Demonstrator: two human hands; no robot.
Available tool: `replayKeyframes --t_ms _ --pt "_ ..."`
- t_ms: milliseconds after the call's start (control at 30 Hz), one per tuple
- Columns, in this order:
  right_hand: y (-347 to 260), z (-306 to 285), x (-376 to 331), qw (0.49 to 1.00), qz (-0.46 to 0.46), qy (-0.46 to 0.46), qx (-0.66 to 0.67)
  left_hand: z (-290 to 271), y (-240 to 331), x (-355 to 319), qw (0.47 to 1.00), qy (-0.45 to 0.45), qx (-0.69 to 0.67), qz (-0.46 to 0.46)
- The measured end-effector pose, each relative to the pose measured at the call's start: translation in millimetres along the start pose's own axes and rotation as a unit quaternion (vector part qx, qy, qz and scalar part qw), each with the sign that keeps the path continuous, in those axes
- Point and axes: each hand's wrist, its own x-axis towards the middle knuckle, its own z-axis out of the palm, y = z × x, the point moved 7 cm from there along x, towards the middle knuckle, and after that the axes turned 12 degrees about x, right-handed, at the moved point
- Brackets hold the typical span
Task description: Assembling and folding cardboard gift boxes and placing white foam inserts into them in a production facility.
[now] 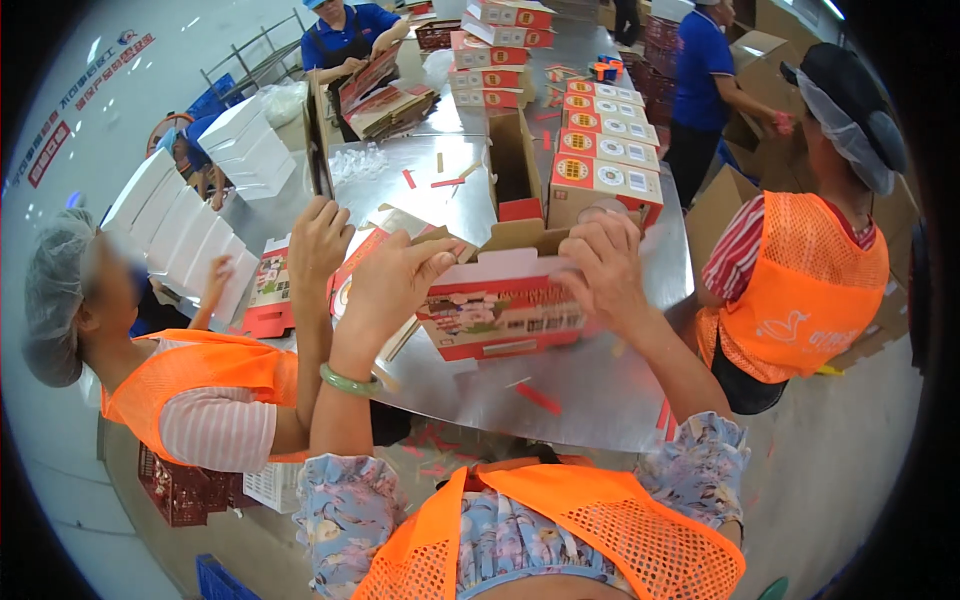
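A red and white printed cardboard box (505, 318) is held up at a tilt over the near side of the metal table, its top flaps standing open. My left hand (395, 280), with a green bangle at the wrist, is closed on a flap at the box's upper left corner. At the upper right edge my right hand (606, 262) has its fingers bent round the side flap; they are partly blurred. Just beyond my left hand, a co-worker's hand (318, 240) grips another upright piece of carton (318, 150).
Finished boxes (600, 185) line the table's right side, near an open brown carton (513, 165). Red strips (538, 398) litter the metal table (480, 395). White boxes (185, 235) stack at left. Orange-vested co-workers stand close on the left (200, 390) and right (800, 290).
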Motion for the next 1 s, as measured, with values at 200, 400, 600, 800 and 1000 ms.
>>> replayKeyframes --t_ms 200,400,600,800,1000 --pt "4 -21 -12 0.99 0.01 -0.076 0.116 2 -38 8 0.983 -0.162 0.043 -0.078" --pt "69 -59 -61 0.939 0.312 -0.096 0.112 -10 -8 -22 0.964 -0.082 0.147 0.206" --pt "15 -45 -24 0.981 0.05 -0.146 0.113 -60 74 17 0.947 0.015 -0.135 0.291" --pt "20 -46 -28 0.98 0.043 -0.18 0.078 -38 120 7 0.857 -0.073 -0.025 0.51" --pt "5 -50 -34 0.98 0.019 -0.16 0.119 -20 104 -25 0.856 -0.214 -0.168 0.439"
